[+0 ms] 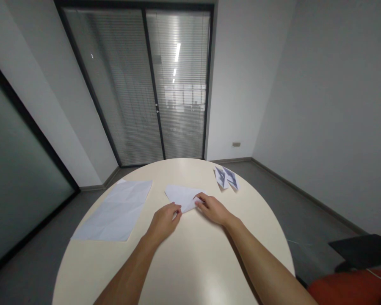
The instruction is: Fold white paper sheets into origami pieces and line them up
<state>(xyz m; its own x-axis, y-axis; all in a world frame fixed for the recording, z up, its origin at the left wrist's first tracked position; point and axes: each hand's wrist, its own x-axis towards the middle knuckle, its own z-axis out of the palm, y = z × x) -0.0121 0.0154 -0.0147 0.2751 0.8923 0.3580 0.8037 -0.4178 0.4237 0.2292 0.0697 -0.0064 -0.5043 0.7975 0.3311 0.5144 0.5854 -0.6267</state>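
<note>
A folded white paper (182, 196) lies on the round cream table (184, 262), a little beyond the middle. My left hand (163, 220) has its fingers curled, pinching the paper's near left corner. My right hand (211, 208) rests on the paper's near right edge, its fingers bent and pressing down on the fold. Both forearms reach in from the bottom of the view.
A large creased white sheet (117, 212) lies flat on the table's left side. Two small folded printed papers (226, 177) sit near the far right rim. A dark chair and orange seat (352, 284) stand at the lower right. Glass doors with blinds are behind.
</note>
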